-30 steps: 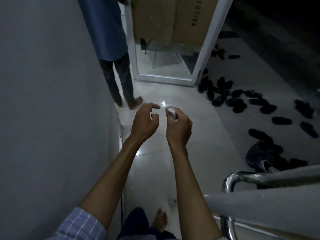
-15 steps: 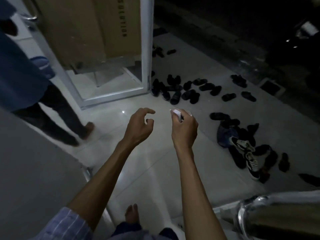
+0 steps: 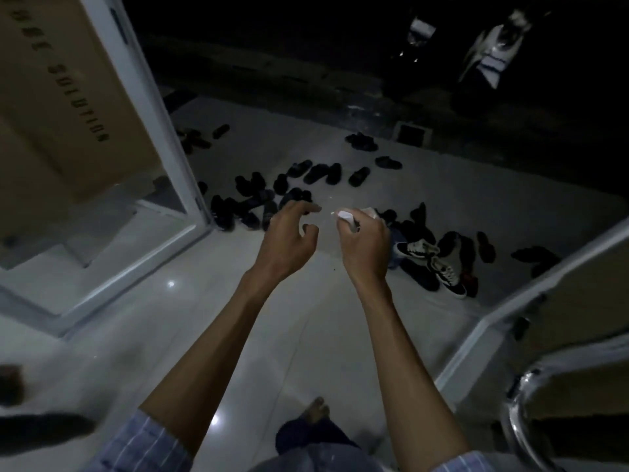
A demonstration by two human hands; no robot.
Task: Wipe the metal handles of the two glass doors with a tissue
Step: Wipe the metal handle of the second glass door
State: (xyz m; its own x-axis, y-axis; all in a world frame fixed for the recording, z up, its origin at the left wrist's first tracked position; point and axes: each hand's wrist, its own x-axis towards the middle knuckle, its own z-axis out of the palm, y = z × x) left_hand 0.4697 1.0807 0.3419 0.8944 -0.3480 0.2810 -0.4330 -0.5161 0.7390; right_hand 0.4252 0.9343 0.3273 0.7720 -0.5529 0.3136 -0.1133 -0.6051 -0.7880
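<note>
Right hand (image 3: 366,238) pinches white tissue (image 3: 347,218), mostly hidden in fist. Left hand (image 3: 287,241) beside tissue, fingers loosely curled, holding nothing. Metal handle (image 3: 520,396) right of tissue, cut off.

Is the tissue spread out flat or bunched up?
Bunched up. The tissue is a small white wad pinched in the curled fingers of the right hand; only its end pokes out.

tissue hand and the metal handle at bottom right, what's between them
In the head view, only bare tiled floor and a white door frame lie between the right hand and metal handle.
</note>
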